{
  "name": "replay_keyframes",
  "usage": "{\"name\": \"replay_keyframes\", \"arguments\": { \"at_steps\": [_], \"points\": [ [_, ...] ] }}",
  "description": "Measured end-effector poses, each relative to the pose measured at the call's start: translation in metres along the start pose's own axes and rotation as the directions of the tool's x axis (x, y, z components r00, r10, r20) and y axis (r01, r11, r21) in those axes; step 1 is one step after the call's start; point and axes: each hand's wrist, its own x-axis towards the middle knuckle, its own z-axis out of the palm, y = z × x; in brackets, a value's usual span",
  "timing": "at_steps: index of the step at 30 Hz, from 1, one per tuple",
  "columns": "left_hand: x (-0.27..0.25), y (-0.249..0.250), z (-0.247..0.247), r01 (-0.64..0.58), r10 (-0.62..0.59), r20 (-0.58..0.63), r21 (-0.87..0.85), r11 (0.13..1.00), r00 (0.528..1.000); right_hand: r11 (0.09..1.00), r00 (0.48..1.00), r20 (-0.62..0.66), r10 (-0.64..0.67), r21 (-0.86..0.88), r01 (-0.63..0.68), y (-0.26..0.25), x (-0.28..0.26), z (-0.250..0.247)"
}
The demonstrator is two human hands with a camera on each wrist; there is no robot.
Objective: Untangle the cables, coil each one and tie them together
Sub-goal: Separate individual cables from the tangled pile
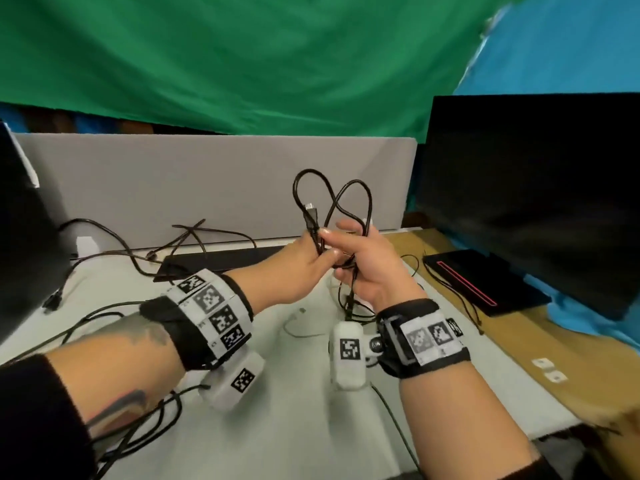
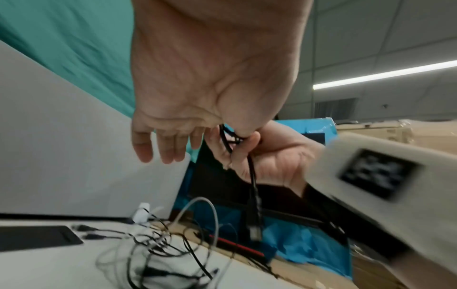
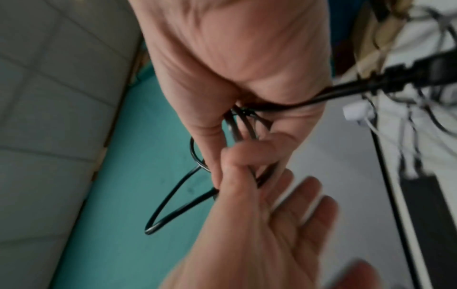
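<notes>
A black cable (image 1: 332, 199) is held up over the white table (image 1: 284, 427), its two loops standing above my hands and a USB plug (image 1: 310, 211) poking up beside them. My left hand (image 1: 304, 261) pinches the strands between thumb and forefinger; its other fingers (image 2: 168, 144) hang straight. My right hand (image 1: 367, 268) grips the same bundle, fingers curled round it. In the left wrist view the cable (image 2: 253, 185) hangs below the right hand (image 2: 272, 162) and ends in a plug. The right wrist view shows the cable's loop (image 3: 173, 199) past my right hand (image 3: 235, 68) and my left hand (image 3: 272, 224).
More tangled black and white cables (image 2: 160, 254) lie on the table under my hands, and others trail at the left (image 1: 114, 251). A black keyboard (image 1: 221, 259) sits before a grey partition (image 1: 207, 181). A dark monitor (image 1: 530, 188) and a black pad (image 1: 481, 282) are to the right.
</notes>
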Motion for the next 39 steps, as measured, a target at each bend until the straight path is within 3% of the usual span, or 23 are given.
{"name": "replay_keyframes", "arguments": {
  "at_steps": [2,5,8,11,15,19,22,24,26,28,31,35,39],
  "points": [
    [0.015,0.011,0.023,-0.023,0.022,0.033,0.023,0.999,0.999,0.995,0.992,-0.087,-0.093,-0.045,0.089,-0.019,0.004,-0.028],
    [0.027,0.015,0.068,0.076,-0.084,0.196,0.047,0.996,0.977,0.980,0.929,-0.311,-0.198,-0.053,0.192,-0.043,0.006,-0.072],
    [0.035,0.012,0.110,0.023,-0.030,0.434,0.023,0.999,0.900,0.980,0.866,-0.465,-0.187,-0.025,0.198,-0.052,0.008,-0.113],
    [0.049,0.001,0.135,0.031,-0.107,0.569,0.143,0.989,0.815,0.992,0.856,-0.507,-0.099,0.013,0.122,-0.044,0.014,-0.139],
    [0.077,-0.025,0.149,0.063,-0.173,0.506,0.226,0.972,0.845,1.000,0.834,-0.551,0.014,0.006,-0.013,-0.020,0.032,-0.165],
    [0.105,-0.053,0.141,0.077,-0.266,0.420,0.415,0.907,0.868,0.995,0.741,-0.671,0.021,-0.061,-0.083,-0.004,0.049,-0.185],
    [0.118,-0.066,0.131,0.142,-0.322,0.340,0.462,0.875,0.883,0.957,0.684,-0.718,0.131,-0.088,-0.276,-0.001,0.059,-0.186],
    [0.123,-0.070,0.127,0.191,-0.351,0.297,0.456,0.869,0.888,0.886,0.688,-0.676,0.264,-0.112,-0.451,0.001,0.060,-0.180],
    [0.124,-0.067,0.123,0.230,-0.374,0.274,0.441,0.868,0.886,0.789,0.727,-0.606,0.323,-0.251,-0.560,0.005,0.059,-0.174],
    [0.122,-0.061,0.114,0.259,-0.387,0.268,0.412,0.874,0.882,0.706,0.765,-0.594,0.250,-0.429,-0.564,0.011,0.060,-0.169],
    [0.112,-0.052,0.095,0.297,-0.369,0.208,0.310,0.903,0.906,0.413,0.808,-0.572,0.141,-0.708,-0.574,0.009,0.048,-0.160],
    [0.086,-0.050,0.065,0.393,-0.414,0.059,0.218,0.893,0.908,0.134,0.832,-0.538,0.133,-0.822,-0.553,-0.007,0.031,-0.152],
    [0.055,-0.050,0.035,0.467,-0.480,0.022,0.199,0.861,0.877,-0.110,0.883,-0.438,0.167,-0.898,-0.425,-0.029,0.014,-0.156]
  ]
}}
